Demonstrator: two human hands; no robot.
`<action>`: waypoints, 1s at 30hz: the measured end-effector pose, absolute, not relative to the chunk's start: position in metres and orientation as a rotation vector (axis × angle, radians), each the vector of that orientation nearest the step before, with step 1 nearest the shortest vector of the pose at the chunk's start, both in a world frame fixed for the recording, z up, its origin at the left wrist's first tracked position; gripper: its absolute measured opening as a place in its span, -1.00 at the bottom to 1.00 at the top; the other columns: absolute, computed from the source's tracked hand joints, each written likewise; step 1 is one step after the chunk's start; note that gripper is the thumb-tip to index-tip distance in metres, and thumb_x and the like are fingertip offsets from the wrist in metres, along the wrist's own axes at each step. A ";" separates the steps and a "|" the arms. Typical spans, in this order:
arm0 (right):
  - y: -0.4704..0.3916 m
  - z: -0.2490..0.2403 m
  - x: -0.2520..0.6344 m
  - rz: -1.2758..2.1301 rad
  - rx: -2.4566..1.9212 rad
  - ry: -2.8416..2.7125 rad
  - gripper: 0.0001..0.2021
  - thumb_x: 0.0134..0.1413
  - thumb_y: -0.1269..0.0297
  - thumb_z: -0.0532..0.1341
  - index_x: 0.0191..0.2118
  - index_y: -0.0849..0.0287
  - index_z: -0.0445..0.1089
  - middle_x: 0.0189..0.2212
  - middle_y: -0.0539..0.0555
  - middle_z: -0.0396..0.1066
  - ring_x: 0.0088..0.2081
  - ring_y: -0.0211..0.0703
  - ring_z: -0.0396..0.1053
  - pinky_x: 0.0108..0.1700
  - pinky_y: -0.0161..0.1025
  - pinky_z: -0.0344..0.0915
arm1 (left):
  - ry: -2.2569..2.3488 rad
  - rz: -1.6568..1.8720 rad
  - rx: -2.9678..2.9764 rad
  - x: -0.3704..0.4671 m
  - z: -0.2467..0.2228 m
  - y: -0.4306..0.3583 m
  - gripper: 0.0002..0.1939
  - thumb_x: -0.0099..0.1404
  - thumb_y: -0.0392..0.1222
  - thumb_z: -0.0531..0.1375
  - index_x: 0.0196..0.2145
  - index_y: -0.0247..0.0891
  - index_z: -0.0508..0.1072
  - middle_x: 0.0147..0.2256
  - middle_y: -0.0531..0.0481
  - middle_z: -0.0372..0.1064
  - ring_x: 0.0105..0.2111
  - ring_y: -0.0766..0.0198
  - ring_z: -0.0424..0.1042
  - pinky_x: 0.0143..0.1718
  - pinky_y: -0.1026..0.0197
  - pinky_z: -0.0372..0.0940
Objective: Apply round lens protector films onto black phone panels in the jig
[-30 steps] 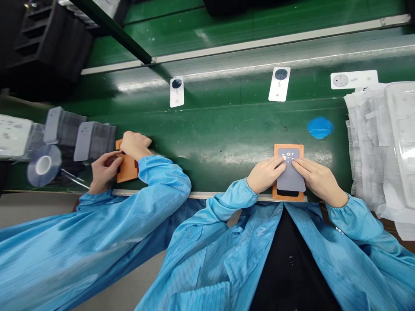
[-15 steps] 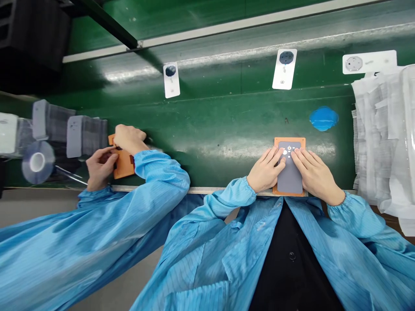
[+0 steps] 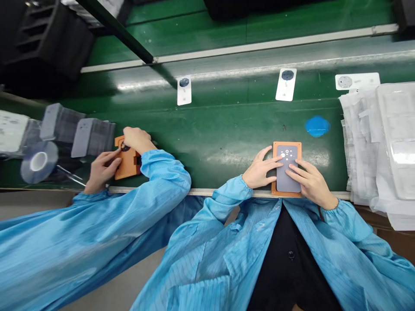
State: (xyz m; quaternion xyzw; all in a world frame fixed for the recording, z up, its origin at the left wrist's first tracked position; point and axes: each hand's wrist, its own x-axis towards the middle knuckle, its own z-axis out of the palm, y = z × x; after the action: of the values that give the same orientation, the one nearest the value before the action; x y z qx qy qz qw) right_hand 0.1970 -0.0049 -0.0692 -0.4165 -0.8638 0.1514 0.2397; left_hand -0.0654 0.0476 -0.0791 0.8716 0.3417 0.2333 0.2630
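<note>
A grey phone-shaped panel (image 3: 288,175) with small holes near its top lies on an orange plate (image 3: 275,190) at the front edge of the green bench. From the left, my left hand (image 3: 261,169) reaches over the plate, fingers apart, its fingertips at the panel's upper left. My right hand (image 3: 309,181) rests on the right side of the panel and plate, fingers spread. Neither hand is closed round anything.
At left, a co-worker's hands (image 3: 102,170) work on another orange plate (image 3: 126,168), beside stacked grey panels (image 3: 81,138) and a tape roll (image 3: 39,161). White cards (image 3: 285,88) lie behind. A blue patch (image 3: 317,126) and white sheets (image 3: 359,151) are at right.
My left hand has drawn back to the left and its fingers have spread. My right hand has slid lower on the panel. The whole view has shifted slightly.
</note>
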 end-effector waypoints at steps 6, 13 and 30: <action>0.014 -0.052 0.189 0.916 -1.015 -1.388 -0.66 0.36 0.34 0.10 0.14 -0.07 0.45 0.05 0.08 0.55 0.07 0.07 0.53 0.11 0.20 0.49 | 1.054 1.221 1.564 -0.037 -0.060 0.042 -0.23 0.24 0.04 0.42 0.29 -0.20 0.25 0.26 -0.31 0.32 0.28 -0.01 0.34 0.27 -0.09 0.30; 0.034 -0.070 0.185 1.368 -0.871 -1.088 -0.61 0.45 0.18 -0.07 0.18 -0.03 0.38 0.05 0.15 0.52 0.11 0.04 0.47 0.14 0.23 0.43 | 0.973 1.510 1.447 -0.007 -0.016 0.032 -0.70 0.33 0.05 0.35 -0.27 -0.27 0.53 -0.30 -0.06 0.57 -0.29 0.26 0.56 -0.18 0.18 0.46; 0.052 -0.062 0.148 1.085 -0.934 -1.307 -0.77 0.26 0.14 0.22 -0.01 0.01 0.40 -0.25 0.10 0.52 -0.17 0.02 0.52 -0.06 0.07 0.49 | 1.115 1.601 1.420 -0.008 -0.025 0.042 -0.73 0.32 -0.01 0.35 -0.38 -0.27 0.52 -0.38 -0.01 0.52 -0.35 0.29 0.49 -0.23 0.21 0.42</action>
State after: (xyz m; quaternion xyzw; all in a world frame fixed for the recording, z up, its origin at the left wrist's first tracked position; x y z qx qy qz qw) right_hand 0.1478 0.0523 -0.0619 -0.3974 -0.5557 0.4615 0.5659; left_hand -0.0084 0.0418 -0.0249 0.5498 0.4319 0.6200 0.3562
